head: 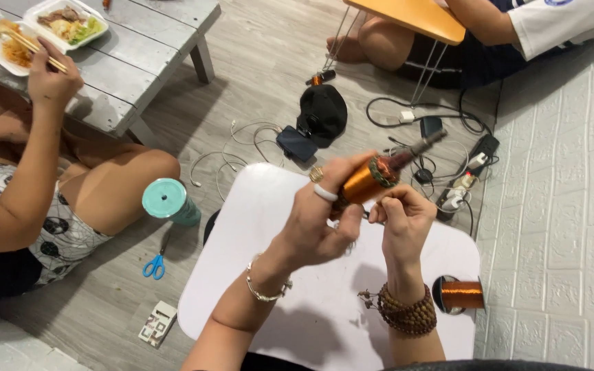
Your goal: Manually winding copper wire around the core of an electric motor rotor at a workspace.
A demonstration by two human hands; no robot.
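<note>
The person holds a copper wire coil [364, 184] up in the air above the far edge of a small white table [256, 275], clear of the tabletop, which would leave it free to turn without dragging on anything. The left hand [324, 220] is wrapped around the lower end of the coil, fingers curled over it and thumb side up, so it carries the weight. A dark rod [417, 150] sticks out of the coil's upper end and points away toward the far right, over the floor. The right hand [400, 214] sits just beside the coil's lower end with its fingertips pinched together, probably on a fine wire strand, though the strand itself is too thin to make out. That hand's grip looks light compared with the left's.

A spool of copper wire [460, 294] lies on its side at the right edge of the table, near the right wrist, within easy reach as a supply.

On the floor beyond the table's far edge lie a black cap [323, 110], a dark phone [297, 144] and a tangle of cables [242, 148] running to a power strip [472, 172], well apart from the hands. A teal cup [170, 201] stands by the table's left corner, and blue scissors [154, 264] lie on the floor near it. To the left another person's hand [51, 79] holds chopsticks over food trays [63, 24] on a low grey wooden table [139, 62].
</note>
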